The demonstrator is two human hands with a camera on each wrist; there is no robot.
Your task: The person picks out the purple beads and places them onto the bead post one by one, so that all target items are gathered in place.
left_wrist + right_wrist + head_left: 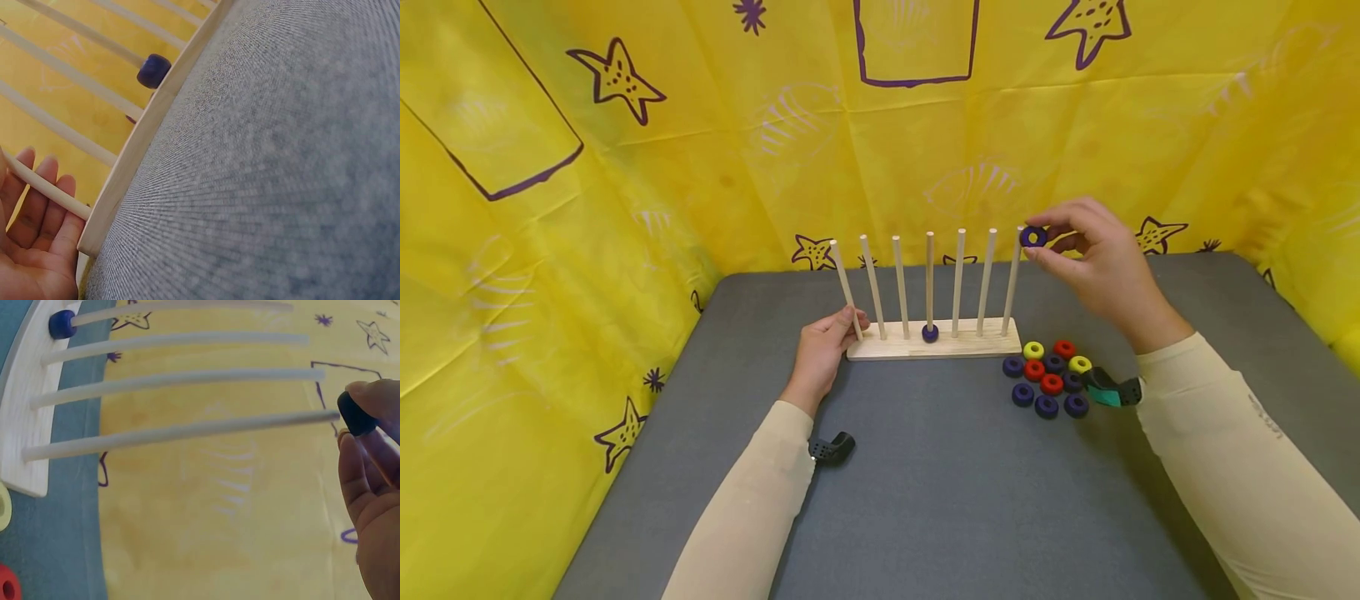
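A wooden peg stand [940,347] with several upright dowels stands on the grey table. One dark blue ring [930,333] sits at the foot of its middle dowel. At the stand's left end, my left hand [829,348] holds the outermost dowel [53,187], fingers behind it and thumb in front. My right hand [1101,257] pinches another dark blue ring [1033,237] between thumb and fingers. That ring is beside the top of the rightmost dowel [1012,283]; in the right wrist view it is right at the dowel's tip [334,416], and whether they touch I cannot tell.
Several loose rings lie right of the stand, below my right forearm: red [1052,383], yellow [1033,351] and dark blue [1047,407]. A yellow patterned cloth [700,167] hangs behind the grey table [925,483]. Each wrist wears a dark device [832,450].
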